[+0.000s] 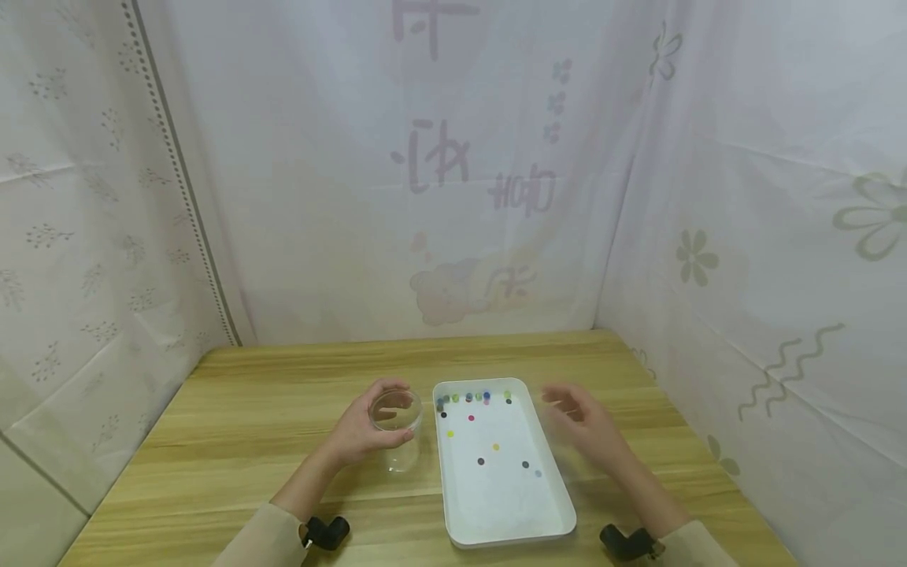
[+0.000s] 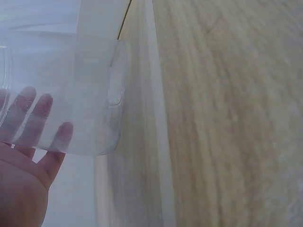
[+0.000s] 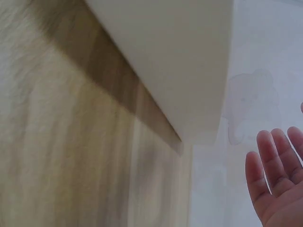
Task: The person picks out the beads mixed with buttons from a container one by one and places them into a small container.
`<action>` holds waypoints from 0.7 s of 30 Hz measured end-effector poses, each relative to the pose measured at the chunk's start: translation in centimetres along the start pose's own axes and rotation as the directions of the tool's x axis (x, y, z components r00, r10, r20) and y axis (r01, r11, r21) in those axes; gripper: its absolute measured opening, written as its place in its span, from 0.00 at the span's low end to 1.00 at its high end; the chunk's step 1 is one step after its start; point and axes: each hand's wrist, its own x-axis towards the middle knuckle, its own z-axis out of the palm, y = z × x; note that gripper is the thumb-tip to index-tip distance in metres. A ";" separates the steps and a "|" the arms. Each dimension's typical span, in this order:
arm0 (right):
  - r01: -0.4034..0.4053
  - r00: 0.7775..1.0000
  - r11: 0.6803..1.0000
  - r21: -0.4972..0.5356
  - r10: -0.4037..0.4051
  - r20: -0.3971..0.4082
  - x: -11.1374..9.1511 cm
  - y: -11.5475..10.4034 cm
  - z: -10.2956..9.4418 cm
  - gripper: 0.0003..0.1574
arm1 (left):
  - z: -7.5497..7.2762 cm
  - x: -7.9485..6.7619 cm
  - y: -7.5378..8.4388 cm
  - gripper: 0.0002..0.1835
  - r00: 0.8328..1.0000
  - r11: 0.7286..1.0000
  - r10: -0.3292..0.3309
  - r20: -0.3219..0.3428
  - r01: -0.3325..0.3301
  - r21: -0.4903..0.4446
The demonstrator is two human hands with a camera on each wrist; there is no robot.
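One clear cup (image 1: 402, 457), mouth up, just left of the tray; gripped near its rim by the left hand (image 1: 357, 433), fingers round the far side and thumb on the near, a hold probably chosen to steady it and leave the mouth uncovered. Whether its base touches the wooden table (image 1: 248, 441) cannot be told. One white tray (image 1: 506, 504), on the table; its raised walls likely keep round things from rolling off. Assorted coloured beads (image 1: 481, 461), inside the tray: most near the far wall, which perhaps stops them there, others scattered nearer. One right hand (image 1: 584, 425), just right of the tray, loosely open, nothing visibly held; presumably placed for easy reach of the beads.
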 end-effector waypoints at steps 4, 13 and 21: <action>-0.058 0.998 0.995 0.079 0.057 0.009 0.5 -0.3 -0.4 0.25 | 0.0 0.0 0.0 0.40 1.000 1.000 -0.004 0.002 0.004 -0.006; -0.096 0.995 0.979 0.181 0.091 0.035 2.1 -1.4 -0.6 0.26 | 0.0 0.0 0.1 0.39 1.000 1.000 -0.003 0.002 0.003 -0.015; -0.099 0.993 0.973 0.207 0.085 0.076 3.8 -2.2 -0.3 0.26 | 0.0 0.0 0.0 0.39 1.000 1.000 0.007 0.003 -0.007 -0.012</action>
